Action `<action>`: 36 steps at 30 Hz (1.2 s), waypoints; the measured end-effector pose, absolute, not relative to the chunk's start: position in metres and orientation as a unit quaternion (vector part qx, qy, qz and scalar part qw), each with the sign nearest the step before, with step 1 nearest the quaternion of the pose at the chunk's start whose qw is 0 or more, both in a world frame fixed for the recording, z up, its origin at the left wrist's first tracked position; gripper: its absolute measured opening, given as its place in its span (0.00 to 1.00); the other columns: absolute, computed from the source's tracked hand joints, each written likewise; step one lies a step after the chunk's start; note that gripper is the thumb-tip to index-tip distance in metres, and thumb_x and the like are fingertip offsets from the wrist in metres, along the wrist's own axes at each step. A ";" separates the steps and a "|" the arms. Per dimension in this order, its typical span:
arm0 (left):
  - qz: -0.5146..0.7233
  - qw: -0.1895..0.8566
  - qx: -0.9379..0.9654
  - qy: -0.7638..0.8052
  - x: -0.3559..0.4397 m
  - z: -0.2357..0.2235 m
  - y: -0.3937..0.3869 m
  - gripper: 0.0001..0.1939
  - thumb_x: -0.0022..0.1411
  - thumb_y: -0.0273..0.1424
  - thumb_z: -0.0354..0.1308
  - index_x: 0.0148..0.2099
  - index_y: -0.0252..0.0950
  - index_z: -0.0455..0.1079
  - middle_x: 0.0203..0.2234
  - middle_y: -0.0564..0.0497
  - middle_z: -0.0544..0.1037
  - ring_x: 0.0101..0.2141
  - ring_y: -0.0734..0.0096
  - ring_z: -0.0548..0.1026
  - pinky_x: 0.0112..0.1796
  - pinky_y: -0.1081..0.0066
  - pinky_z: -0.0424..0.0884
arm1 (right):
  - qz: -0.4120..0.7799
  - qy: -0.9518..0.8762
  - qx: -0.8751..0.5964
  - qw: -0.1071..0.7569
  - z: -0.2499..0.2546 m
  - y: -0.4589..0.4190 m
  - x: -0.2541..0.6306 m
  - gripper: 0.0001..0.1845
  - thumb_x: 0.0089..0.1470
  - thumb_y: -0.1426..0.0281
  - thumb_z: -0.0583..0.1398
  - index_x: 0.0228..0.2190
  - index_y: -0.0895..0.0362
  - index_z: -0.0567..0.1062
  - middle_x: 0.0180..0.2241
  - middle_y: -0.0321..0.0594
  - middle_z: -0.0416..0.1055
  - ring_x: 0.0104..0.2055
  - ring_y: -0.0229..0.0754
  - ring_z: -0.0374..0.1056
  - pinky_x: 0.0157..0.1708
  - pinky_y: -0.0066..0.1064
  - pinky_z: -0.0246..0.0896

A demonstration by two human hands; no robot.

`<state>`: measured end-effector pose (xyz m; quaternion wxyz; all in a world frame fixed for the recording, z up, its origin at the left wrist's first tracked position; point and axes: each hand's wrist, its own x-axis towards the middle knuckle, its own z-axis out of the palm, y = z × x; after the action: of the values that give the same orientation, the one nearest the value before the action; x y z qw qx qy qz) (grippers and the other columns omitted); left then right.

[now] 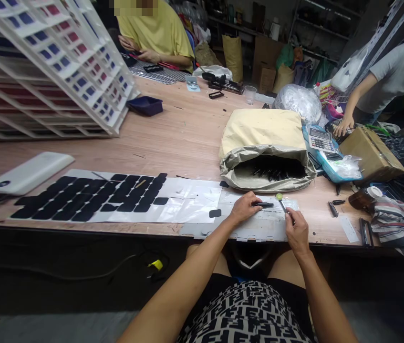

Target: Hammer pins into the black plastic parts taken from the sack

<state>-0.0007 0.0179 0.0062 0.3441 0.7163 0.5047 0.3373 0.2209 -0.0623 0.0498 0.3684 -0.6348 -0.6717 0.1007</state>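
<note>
My left hand [245, 208] is closed on a slim black piece [265, 205], which points to the right from its fingertips. Between the fingers of my right hand [297, 231] is a thin stick with a round yellow-green tip [279, 196]; that tip lies close to the black piece. Both hands are over a grey-white board [244, 232] at the table's near edge. Just beyond them lies a cream sack [259, 128], its dark mouth facing me with many black pieces inside. A single black rounded pad [215, 213] rests left of my left hand.
Rows of black pads [80, 197] cover a white sheet [187, 209]. A white device [30, 174] and white plastic crates [80, 62] stand left. To the right are a calculator [321, 139], a cardboard box [373, 155] and a brown jar [364, 197]. Two other people sit across.
</note>
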 end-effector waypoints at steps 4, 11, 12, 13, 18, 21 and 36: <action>0.337 0.342 0.716 0.507 0.000 0.007 0.017 0.10 0.56 0.31 0.64 0.43 0.40 0.79 0.34 0.53 0.72 0.36 0.69 0.73 0.38 0.70 0.67 | -0.011 -0.643 -0.692 0.328 0.048 -0.049 0.249 0.17 0.61 0.67 0.53 0.46 0.55 0.77 0.39 0.44 0.74 0.40 0.43 0.68 0.42 0.34 0.62; 0.333 0.336 0.724 0.501 0.000 0.008 0.019 0.10 0.57 0.31 0.62 0.42 0.41 0.78 0.33 0.53 0.71 0.37 0.68 0.72 0.39 0.70 0.68 | -0.150 -0.658 -0.709 0.203 0.032 -0.042 0.266 0.15 0.61 0.71 0.53 0.45 0.55 0.77 0.35 0.43 0.70 0.38 0.45 0.61 0.39 0.34 0.54; 0.338 0.337 0.725 0.497 -0.001 0.010 0.019 0.10 0.58 0.31 0.62 0.43 0.40 0.78 0.33 0.53 0.71 0.36 0.69 0.72 0.39 0.70 0.68 | -0.160 -0.661 -0.707 0.195 0.031 -0.042 0.265 0.15 0.61 0.71 0.53 0.46 0.56 0.76 0.36 0.43 0.69 0.38 0.45 0.61 0.39 0.34 0.54; 0.345 0.337 0.726 0.491 -0.002 0.012 0.017 0.10 0.58 0.31 0.62 0.43 0.40 0.78 0.34 0.53 0.71 0.36 0.69 0.72 0.39 0.70 0.68 | -0.165 -0.663 -0.705 0.190 0.031 -0.043 0.264 0.15 0.61 0.71 0.53 0.46 0.56 0.76 0.36 0.43 0.69 0.38 0.45 0.60 0.39 0.34 0.53; 0.380 0.368 0.738 0.418 -0.009 0.024 -0.034 0.12 0.63 0.37 0.59 0.46 0.37 0.76 0.34 0.50 0.74 0.32 0.70 0.71 0.34 0.70 0.68 | -0.165 -0.663 -0.709 0.177 0.031 -0.044 0.263 0.14 0.61 0.72 0.54 0.46 0.55 0.74 0.36 0.42 0.68 0.39 0.45 0.60 0.38 0.34 0.52; 0.356 0.388 0.763 0.374 -0.013 0.021 -0.088 0.12 0.64 0.37 0.58 0.46 0.38 0.76 0.32 0.49 0.76 0.31 0.69 0.73 0.34 0.70 0.69 | -0.161 -0.660 -0.713 0.173 0.030 -0.044 0.262 0.14 0.61 0.71 0.54 0.46 0.55 0.74 0.36 0.42 0.68 0.39 0.45 0.59 0.37 0.34 0.51; 0.189 0.344 0.786 0.477 0.003 -0.032 -0.151 0.15 0.64 0.29 0.53 0.51 0.44 0.75 0.38 0.47 0.79 0.35 0.64 0.78 0.37 0.68 0.73 | -0.175 -0.656 -0.715 0.169 0.029 -0.045 0.260 0.14 0.61 0.72 0.53 0.46 0.55 0.73 0.36 0.42 0.67 0.39 0.44 0.59 0.35 0.34 0.49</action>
<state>0.0030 -0.1506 -0.0322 0.3442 0.7864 0.4768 0.1891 0.2603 -0.0445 0.0292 0.1687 -0.7147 -0.6559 -0.1751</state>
